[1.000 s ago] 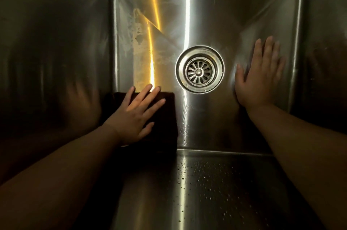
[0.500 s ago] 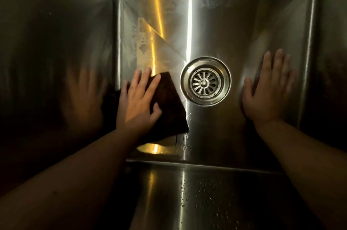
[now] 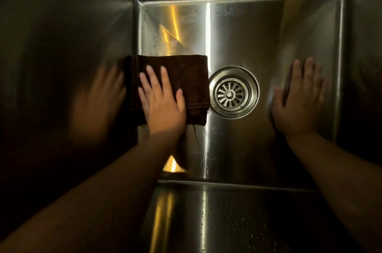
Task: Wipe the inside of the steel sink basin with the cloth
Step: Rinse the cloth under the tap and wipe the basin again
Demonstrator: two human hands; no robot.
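I look straight down into the steel sink basin [image 3: 237, 31]. A folded dark brown cloth [image 3: 190, 79] lies flat on the basin floor, against the left wall and just left of the round drain strainer [image 3: 233, 92]. My left hand [image 3: 163, 102] presses flat on the cloth's lower part, fingers spread, palm down. My right hand [image 3: 297, 104] lies flat and empty on the bare basin floor to the right of the drain, near the right wall. A thread hangs from the cloth's near edge.
The left wall [image 3: 62, 66] mirrors my left hand as a blurred reflection. A dull residue patch [image 3: 165, 35] marks the floor beyond the cloth. Water droplets [image 3: 231, 217] dot the near wall. The right wall [image 3: 361, 66] is dark.
My left hand has slid the cloth away from me along the left wall, from the near corner to beside the drain, and the cloth has squared up. My right hand has stayed flat.
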